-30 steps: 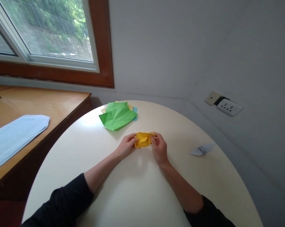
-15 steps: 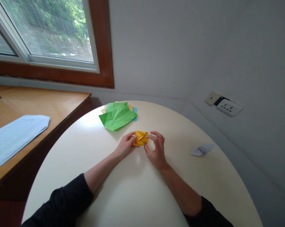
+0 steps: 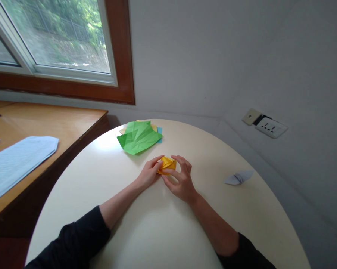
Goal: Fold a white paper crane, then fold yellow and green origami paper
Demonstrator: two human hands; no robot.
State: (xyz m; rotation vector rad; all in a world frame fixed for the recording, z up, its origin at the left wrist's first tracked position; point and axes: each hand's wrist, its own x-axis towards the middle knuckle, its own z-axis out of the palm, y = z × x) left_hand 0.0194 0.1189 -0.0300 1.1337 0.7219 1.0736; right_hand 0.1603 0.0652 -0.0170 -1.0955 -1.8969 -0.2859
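A small folded yellow origami paper (image 3: 168, 163) with raised flaps is held between my hands, a little above the round table. My left hand (image 3: 150, 172) pinches its left side, thumb on top and fingers behind. Around its right side curl the fingers of my right hand (image 3: 183, 179), with the index finger near the far right corner and another finger across the near edge. The right thumb sits low at the front. Parts of the paper's underside and near edge are hidden by the fingers.
Crinkled green paper (image 3: 139, 138) lies over tan and blue sheets (image 3: 159, 135) at the far side of the white round table (image 3: 162, 231). A folded white paper piece (image 3: 239, 178) rests at right. Printed sheets (image 3: 22, 160) lie on a wooden desk (image 3: 64, 117).
My right hand has shifted left and closed in around the yellow paper, its thumb now lower at the near side. My left hand has barely moved, and the paper's flaps look slightly turned.
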